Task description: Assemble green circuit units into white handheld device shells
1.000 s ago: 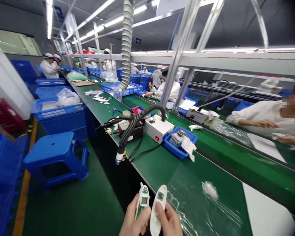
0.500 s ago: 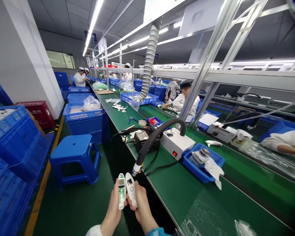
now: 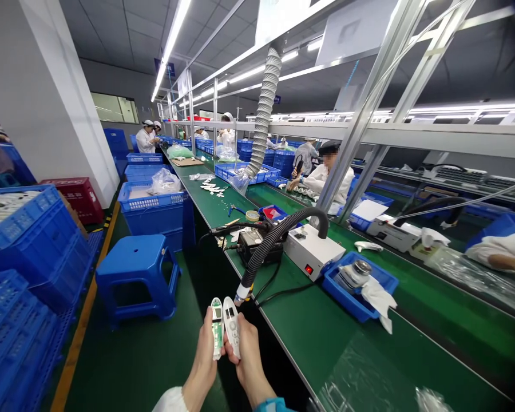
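Note:
My left hand (image 3: pixel 205 348) is closed round a white housing half with a green circuit board (image 3: pixel 217 329) and a small dark screen in it. Against it, side by side, my right hand (image 3: pixel 248 343) grips a white plastic cover (image 3: pixel 231 327) with a dark window and button openings. The two halves are apart or barely touching; I cannot tell which. Just above them hangs the nozzle (image 3: pixel 242 293) of a black corrugated hose (image 3: pixel 261 252). Both hands are over the gap before the bench edge.
On the green bench (image 3: pixel 309 326) stand a white box with a red switch (image 3: pixel 311 246) and a blue tray (image 3: pixel 360 309) holding a metal-capped bottle (image 3: pixel 355 273). A blue stool (image 3: pixel 131 257) and stacked blue crates (image 3: pixel 150 212) are at left. A co-worker (image 3: pixel 326 177) sits across the bench.
The view has shifted slightly, so the surroundings sit a little further right. Both hands have risen a little towards the nozzle, still holding the two halves.

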`<state>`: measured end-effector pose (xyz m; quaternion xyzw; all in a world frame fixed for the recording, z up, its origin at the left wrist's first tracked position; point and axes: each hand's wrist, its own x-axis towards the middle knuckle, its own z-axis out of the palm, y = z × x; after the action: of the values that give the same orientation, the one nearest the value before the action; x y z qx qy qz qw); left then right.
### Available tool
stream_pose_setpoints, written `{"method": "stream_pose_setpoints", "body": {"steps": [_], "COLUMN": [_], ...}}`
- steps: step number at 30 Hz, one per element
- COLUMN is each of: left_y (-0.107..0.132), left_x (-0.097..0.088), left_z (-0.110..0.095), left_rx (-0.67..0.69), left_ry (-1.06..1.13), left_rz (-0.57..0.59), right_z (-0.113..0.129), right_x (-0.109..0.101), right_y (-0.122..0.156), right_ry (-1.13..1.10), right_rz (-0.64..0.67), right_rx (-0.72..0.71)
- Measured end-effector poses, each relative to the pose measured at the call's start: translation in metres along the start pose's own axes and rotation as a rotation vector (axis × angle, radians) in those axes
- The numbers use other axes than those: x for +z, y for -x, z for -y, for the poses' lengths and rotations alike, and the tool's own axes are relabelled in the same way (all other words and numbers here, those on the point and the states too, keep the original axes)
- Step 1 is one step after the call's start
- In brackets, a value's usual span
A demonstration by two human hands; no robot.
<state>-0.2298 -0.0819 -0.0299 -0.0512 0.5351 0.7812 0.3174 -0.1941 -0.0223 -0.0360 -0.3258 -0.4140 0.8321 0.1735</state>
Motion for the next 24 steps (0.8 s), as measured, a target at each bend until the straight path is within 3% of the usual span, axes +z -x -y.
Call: {"method": "stream_pose_setpoints", "body": {"steps": [4, 7, 10, 17, 24], "left_y": [-0.001, -0.003, 0.001, 0.053, 0.089], "left_x": [0.003, 0.013, 0.018, 0.016, 0.034], "left_z": [-0.004, -0.001, 0.005, 0.024, 0.028], "left_rx": [0.007, 0.008, 0.001, -0.177, -0.348], "left_ry": [-0.039, -0.063, -0.055, 0.000, 0.114], "left_rz": [0.043, 0.100, 0.145, 0.200, 0.299], "right_z": [0.001, 0.006, 0.012, 0.014, 0.006], "right_x": [-0.004, -0.023, -0.045, -0.089, -0.116], "right_y": [-0.001, 0.009, 0.031, 0.092, 0.120], "right_ry": [-0.002, -0.018, -0.073, -0.267, -0.316], "right_rz": [-0.014, -0.038, 0.019, 0.124, 0.117], "right_rx": [-0.015, -0.034, -0.048, 0.060, 0.042]}}
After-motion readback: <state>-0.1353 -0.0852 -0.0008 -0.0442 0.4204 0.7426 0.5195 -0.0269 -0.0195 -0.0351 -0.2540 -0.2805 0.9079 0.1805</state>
